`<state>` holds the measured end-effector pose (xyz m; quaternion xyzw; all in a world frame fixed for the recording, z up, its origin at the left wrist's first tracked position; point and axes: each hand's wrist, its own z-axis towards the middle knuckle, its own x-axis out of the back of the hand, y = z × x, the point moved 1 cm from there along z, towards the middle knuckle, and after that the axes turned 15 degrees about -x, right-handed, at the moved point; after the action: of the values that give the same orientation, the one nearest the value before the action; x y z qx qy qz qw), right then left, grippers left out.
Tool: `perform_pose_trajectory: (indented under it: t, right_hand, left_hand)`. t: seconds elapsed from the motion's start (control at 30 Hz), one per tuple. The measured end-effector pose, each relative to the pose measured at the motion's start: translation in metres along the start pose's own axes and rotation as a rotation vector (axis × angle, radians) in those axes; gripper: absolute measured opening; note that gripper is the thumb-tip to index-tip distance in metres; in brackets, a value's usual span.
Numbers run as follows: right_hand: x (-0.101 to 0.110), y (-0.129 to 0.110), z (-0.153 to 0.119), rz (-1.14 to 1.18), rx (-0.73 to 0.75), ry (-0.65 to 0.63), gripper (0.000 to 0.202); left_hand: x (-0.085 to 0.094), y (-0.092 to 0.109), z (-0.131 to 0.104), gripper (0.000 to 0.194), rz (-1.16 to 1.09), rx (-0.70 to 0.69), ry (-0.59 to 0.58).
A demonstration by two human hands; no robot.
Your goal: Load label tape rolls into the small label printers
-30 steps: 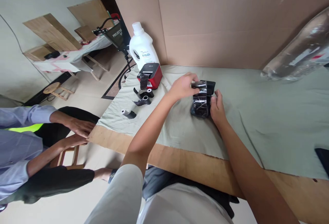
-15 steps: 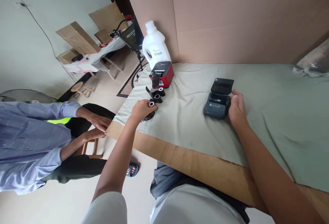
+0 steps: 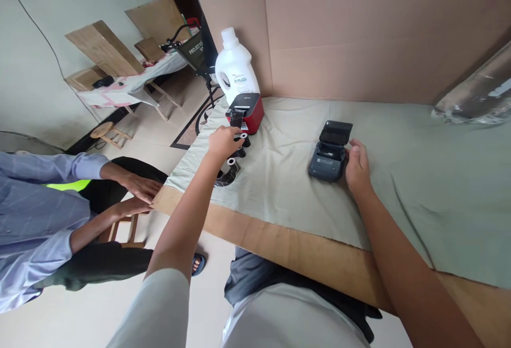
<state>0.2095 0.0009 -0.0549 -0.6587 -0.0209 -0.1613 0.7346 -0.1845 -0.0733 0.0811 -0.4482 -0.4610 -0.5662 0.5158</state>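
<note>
My left hand [image 3: 224, 143] reaches over the small black label rolls, thumb and index finger apart around the far roll [image 3: 245, 139]. Partly covered by my fingers is a second black roll [image 3: 240, 152]. Nearer the table edge a third roll [image 3: 231, 170] stands with its black strip uncurled and its white core showing. My right hand [image 3: 358, 167] grips the right side of a dark portable label printer [image 3: 326, 168], whose lid [image 3: 336, 132] is flipped up. I cannot see into its roll compartment well.
A red and black printer [image 3: 250, 114] with a black strip hanging out stands beyond the rolls, before a white jug [image 3: 237, 71]. Cardboard [image 3: 347, 29] walls the back. A plastic-wrapped bundle [image 3: 475, 95] lies far right. A person's hands [image 3: 138, 193] rest at the table's left corner.
My left hand has let go of the nearest roll and moved away from me to the farther rolls. My right hand stays at the label printer. The view has shifted slightly.
</note>
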Motion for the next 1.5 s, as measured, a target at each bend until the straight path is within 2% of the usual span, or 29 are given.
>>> perform_pose_trajectory:
  t: [0.1, 0.23, 0.43, 0.53, 0.63, 0.73, 0.8, 0.87, 0.93, 1.07, 1.13, 1.2, 1.27, 1.33, 1.5]
  right_hand:
    - [0.001, 0.0, 0.001, 0.022, -0.047, 0.025, 0.076]
    - [0.0, 0.004, 0.002, 0.055, -0.08, 0.012, 0.075]
    - [0.0, 0.009, 0.004, 0.079, -0.103, -0.002, 0.072]
    - [0.0, 0.01, 0.005, 0.073, -0.087, -0.006, 0.071]
    - [-0.001, 0.012, 0.006, 0.075, -0.069, 0.004, 0.071]
    - [-0.002, 0.013, 0.009, 0.145, -0.137, 0.02, 0.071]
    - [0.002, 0.01, 0.013, 0.205, -0.204, -0.002, 0.069]
    - [0.013, -0.001, 0.019, 0.215, -0.245, -0.049, 0.062]
    - [0.031, -0.025, 0.023, 0.138, -0.222, -0.104, 0.053]
    - [0.071, -0.105, 0.014, -0.154, -0.008, -0.259, 0.035]
    - [0.079, -0.142, 0.007, -0.301, 0.044, -0.352, 0.031]
    - [0.076, -0.163, 0.003, -0.446, 0.059, -0.452, 0.025]
    - [0.067, -0.167, 0.005, -0.563, 0.059, -0.534, 0.02]
    - [0.056, -0.16, 0.009, -0.635, 0.05, -0.588, 0.021]
    - [0.043, -0.134, 0.021, -0.659, 0.032, -0.66, 0.024]
  left_hand:
    - [-0.005, 0.002, 0.028, 0.04, 0.149, -0.115, -0.145]
    - [-0.007, 0.009, 0.046, 0.041, 0.281, -0.131, -0.24]
    - [-0.004, 0.017, 0.045, 0.033, 0.327, -0.124, -0.244]
    - [0.015, 0.016, 0.038, 0.025, 0.263, -0.115, -0.125]
    - [0.044, 0.02, 0.027, 0.023, -0.053, -0.077, 0.076]
    - [0.065, 0.038, 0.01, 0.028, -0.656, -0.037, 0.21]
    - [0.066, 0.057, -0.001, 0.029, -1.038, -0.012, 0.225]
    - [0.056, 0.078, -0.01, 0.029, -1.29, 0.023, 0.217]
    - [0.038, 0.098, -0.013, 0.029, -1.433, 0.081, 0.2]
    - [-0.008, 0.141, -0.001, 0.036, -1.636, 0.18, 0.095]
    - [-0.028, 0.165, 0.008, 0.039, -1.738, 0.185, 0.036]
    - [-0.044, 0.188, 0.016, 0.041, -1.811, 0.189, 0.001]
    - [-0.056, 0.205, 0.021, 0.042, -1.835, 0.204, -0.009]
    - [-0.064, 0.214, 0.024, 0.042, -1.828, 0.219, 0.0]
    - [-0.068, 0.214, 0.023, 0.047, -1.816, 0.225, 0.034]
